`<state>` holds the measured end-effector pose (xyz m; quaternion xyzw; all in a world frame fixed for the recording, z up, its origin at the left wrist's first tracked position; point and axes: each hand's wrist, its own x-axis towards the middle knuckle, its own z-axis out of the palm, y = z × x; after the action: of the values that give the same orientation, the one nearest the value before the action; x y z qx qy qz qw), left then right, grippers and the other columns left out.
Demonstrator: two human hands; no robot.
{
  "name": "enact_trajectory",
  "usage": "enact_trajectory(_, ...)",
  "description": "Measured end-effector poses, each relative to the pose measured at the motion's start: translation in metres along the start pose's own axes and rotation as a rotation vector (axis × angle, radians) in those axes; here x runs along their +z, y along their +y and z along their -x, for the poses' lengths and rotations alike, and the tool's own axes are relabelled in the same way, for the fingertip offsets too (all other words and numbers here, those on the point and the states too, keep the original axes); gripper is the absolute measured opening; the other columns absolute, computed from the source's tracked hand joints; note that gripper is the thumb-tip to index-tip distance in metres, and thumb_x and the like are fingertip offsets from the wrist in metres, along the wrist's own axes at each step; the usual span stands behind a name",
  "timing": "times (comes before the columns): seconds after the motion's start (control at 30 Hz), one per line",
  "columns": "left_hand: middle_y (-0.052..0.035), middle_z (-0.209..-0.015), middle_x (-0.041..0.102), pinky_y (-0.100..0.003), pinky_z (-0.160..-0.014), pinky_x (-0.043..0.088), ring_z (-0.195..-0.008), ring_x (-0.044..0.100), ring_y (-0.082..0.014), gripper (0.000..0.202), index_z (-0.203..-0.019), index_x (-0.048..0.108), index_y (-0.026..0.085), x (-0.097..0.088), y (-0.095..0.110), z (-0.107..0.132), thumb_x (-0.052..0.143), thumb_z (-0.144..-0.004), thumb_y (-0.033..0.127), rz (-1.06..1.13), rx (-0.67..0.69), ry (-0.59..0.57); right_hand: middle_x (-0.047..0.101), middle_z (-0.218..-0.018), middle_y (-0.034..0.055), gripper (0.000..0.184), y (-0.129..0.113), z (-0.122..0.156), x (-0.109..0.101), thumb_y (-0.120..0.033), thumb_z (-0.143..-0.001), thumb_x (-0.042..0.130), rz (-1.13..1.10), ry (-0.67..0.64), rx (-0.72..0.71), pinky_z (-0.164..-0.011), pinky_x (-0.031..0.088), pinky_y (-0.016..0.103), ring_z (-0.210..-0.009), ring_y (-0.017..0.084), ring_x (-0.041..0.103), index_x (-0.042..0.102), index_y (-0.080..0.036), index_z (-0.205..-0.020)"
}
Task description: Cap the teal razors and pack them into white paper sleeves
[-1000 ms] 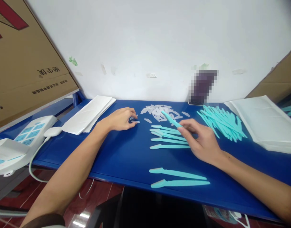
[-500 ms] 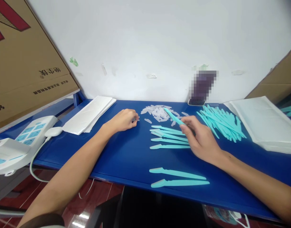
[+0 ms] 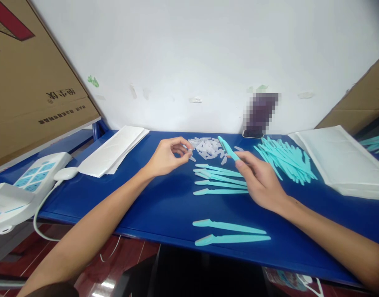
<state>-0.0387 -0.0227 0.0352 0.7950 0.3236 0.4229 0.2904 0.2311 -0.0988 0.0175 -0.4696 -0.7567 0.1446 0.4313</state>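
Observation:
My left hand (image 3: 171, 156) pinches a small translucent blade cover (image 3: 190, 151) between thumb and forefinger, just left of a pile of loose covers (image 3: 207, 147). A teal eyebrow razor (image 3: 228, 148) is in my right hand (image 3: 260, 175), its head pointing up and to the left. Several razors (image 3: 219, 183) lie side by side on the blue table below the pile, some handle ends hidden behind my right hand. Two more razors (image 3: 233, 239) lie close to the front edge. Right of my right hand is a heap of teal razors (image 3: 287, 161).
White flat packets (image 3: 113, 150) lie at the left, by a power strip (image 3: 34, 177) with a white cable. A phone (image 3: 260, 115) leans on the wall. Pale plastic sleeves (image 3: 344, 161) cover the right side. A large carton (image 3: 37, 74) stands at far left.
My left hand has risen off the table and moved right, toward the razor, with the blade cover in its fingertips. The razor in my right hand has turned slightly more upright.

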Motion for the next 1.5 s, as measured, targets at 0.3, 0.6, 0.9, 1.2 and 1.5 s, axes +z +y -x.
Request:
enact_trajectory(0.3,-0.0062,-0.088,0.071,-0.025,-0.069,0.059,-0.073,0.069,-0.013,0.013,-0.094,0.065,0.016,0.041,0.025,0.015,0.069,-0.087,0.026,0.118,0.087,-0.117,0.034,-0.058,-0.0066,0.03,-0.016,-0.003,0.007,-0.05,-0.092,0.064,-0.258,-0.004,0.156,-0.047,0.032,0.025,-0.051,0.011,0.032,0.067,-0.022,-0.099)
enact_trajectory(0.6,-0.0059,-0.091,0.07,-0.024,-0.068,0.057,-0.072,0.067,-0.0122,0.012,-0.097,0.064,0.017,0.055,0.028,0.021,0.067,-0.091,0.027,0.178,0.112,-0.127,0.049,-0.055,-0.0022,0.028,-0.02,0.0,0.012,-0.047,-0.089,0.067,-0.183,0.003,0.119,-0.048,0.036,0.027,-0.051,0.013,0.043,0.075,-0.021,-0.084)
enact_trajectory(0.9,-0.004,-0.084,0.067,-0.024,-0.066,0.057,-0.071,0.065,-0.0123,0.015,-0.092,0.065,0.016,0.053,0.023,0.018,0.073,-0.088,0.029,0.301,0.086,0.098,0.069,-0.068,0.0029,0.03,-0.012,-0.009,0.01,-0.047,-0.082,0.075,-0.553,0.047,0.41,-0.039,0.022,0.024,-0.04,0.006,0.03,0.071,-0.017,-0.082)
enact_trajectory(1.2,-0.0079,-0.092,0.079,-0.026,-0.077,0.061,-0.085,0.075,-0.0168,0.013,-0.097,0.075,0.016,0.054,0.019,0.018,0.07,-0.087,0.011,-0.028,0.478,0.132,0.074,-0.077,0.0028,0.027,-0.016,-0.008,0.013,-0.04,-0.079,0.079,-0.874,-0.059,0.657,-0.041,0.015,0.024,-0.038,0.001,0.024,0.065,-0.017,-0.085)
enact_trajectory(1.5,-0.0079,-0.09,0.078,-0.027,-0.076,0.062,-0.083,0.074,-0.0165,0.008,-0.091,0.078,0.017,0.051,0.022,0.016,0.07,-0.089,0.015,-0.034,0.453,0.12,0.053,-0.053,-0.0072,0.032,-0.017,-0.008,0.014,-0.045,-0.078,0.079,-0.871,-0.113,0.619,-0.042,0.013,0.025,-0.039,0.003,0.019,0.063,-0.019,-0.086)
